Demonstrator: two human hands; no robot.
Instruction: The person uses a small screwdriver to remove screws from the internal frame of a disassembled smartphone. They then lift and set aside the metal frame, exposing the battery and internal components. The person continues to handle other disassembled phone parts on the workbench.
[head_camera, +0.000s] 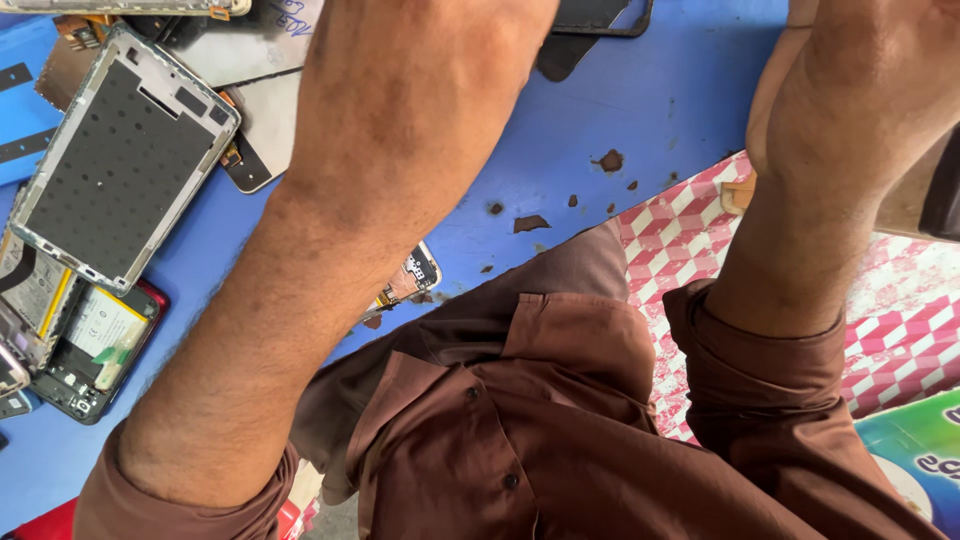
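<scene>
Only my left forearm (330, 260) shows, running from the lower left to the top edge; the hand itself lies beyond the frame. My right hand (850, 70) shows just its heel and wrist at the top right, with the fingers cut off. A dark flat object (943, 195) sits beside that wrist at the right edge, and I cannot tell whether the hand grips it. Under my left forearm a small dark phone part with a flex strip (415, 272) lies on the blue table (600, 130). Both arms wear rolled brown sleeves.
A grey phone frame (120, 160) lies at the left, with an opened phone showing its battery (90, 350) below it. Dark screen panels (590, 25) lie at the top. A pink and white chequered sheet (680, 240) covers the right; a colourful package (920, 450) sits at the lower right.
</scene>
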